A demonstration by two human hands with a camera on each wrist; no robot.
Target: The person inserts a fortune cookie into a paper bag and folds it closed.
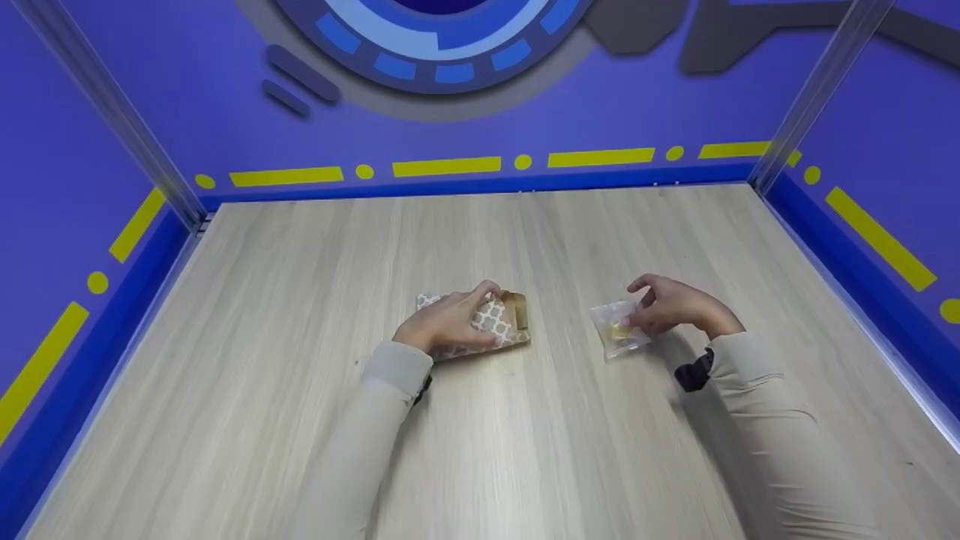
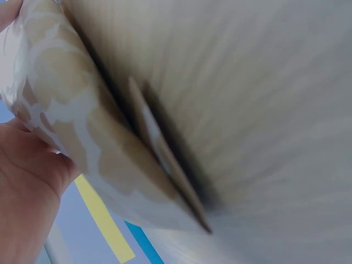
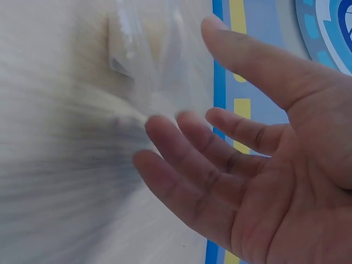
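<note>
Beige sleeves (image 1: 349,450) over a wood-grain counter (image 1: 487,465), left hand (image 1: 450,321) clamped across a patterned box (image 1: 493,319), right hand (image 1: 670,305) with fingers and thumb apart at a clear packet (image 1: 611,341) right of the box, contact unclear, blue wall (image 1: 202,97) beyond with yellow dashes (image 1: 446,166).

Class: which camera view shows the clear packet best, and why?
The head view: the clear packet shows nearly whole, something yellowish inside, though the right hand covers one edge. The right wrist view has a blurred part, cut off above; the left wrist view, none.
</note>
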